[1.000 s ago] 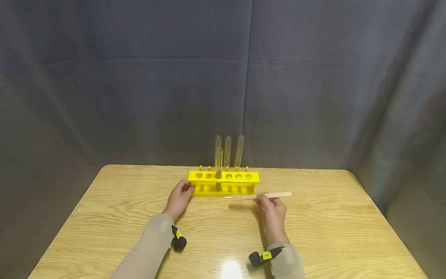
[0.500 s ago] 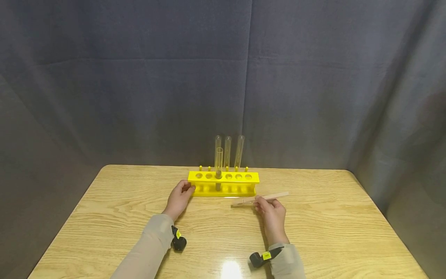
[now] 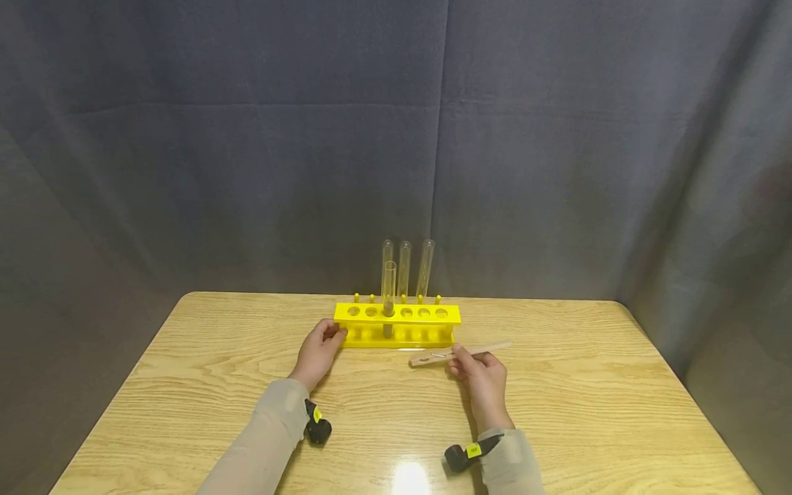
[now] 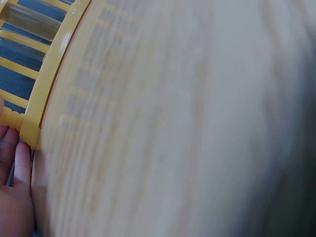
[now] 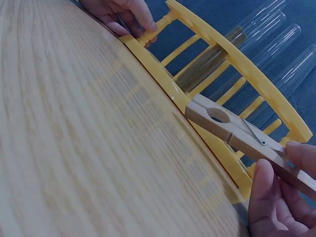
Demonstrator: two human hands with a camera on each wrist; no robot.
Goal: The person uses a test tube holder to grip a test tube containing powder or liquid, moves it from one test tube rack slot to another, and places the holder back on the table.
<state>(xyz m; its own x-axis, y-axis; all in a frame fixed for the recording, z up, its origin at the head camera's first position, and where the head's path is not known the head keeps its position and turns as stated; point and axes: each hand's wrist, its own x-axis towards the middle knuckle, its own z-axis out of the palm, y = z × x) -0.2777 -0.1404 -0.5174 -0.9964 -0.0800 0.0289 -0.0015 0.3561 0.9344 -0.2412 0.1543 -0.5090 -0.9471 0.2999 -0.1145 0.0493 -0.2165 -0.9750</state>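
Note:
A yellow test tube rack stands at the table's far side. At its left end my left hand grips the end post, thumb in front, as the right wrist view also shows. One upright test tube sits in the third hole from the left, with brownish contents in its lower part. In front of the rack's right end, my right hand pinches a wooden test tube holder between thumb and fingers. Its notched head, with a round opening and a wire spring, points left along the rack's front.
Three clear test tubes stand upside down on the rack's back row of pegs. A yellow peg shows at the right end. The wood-grain table ends at a grey curtain behind.
My right hand has rolled the test tube holder, so its broad notched side now shows, and its head has swung slightly toward me. The left hand and the rack stay put.

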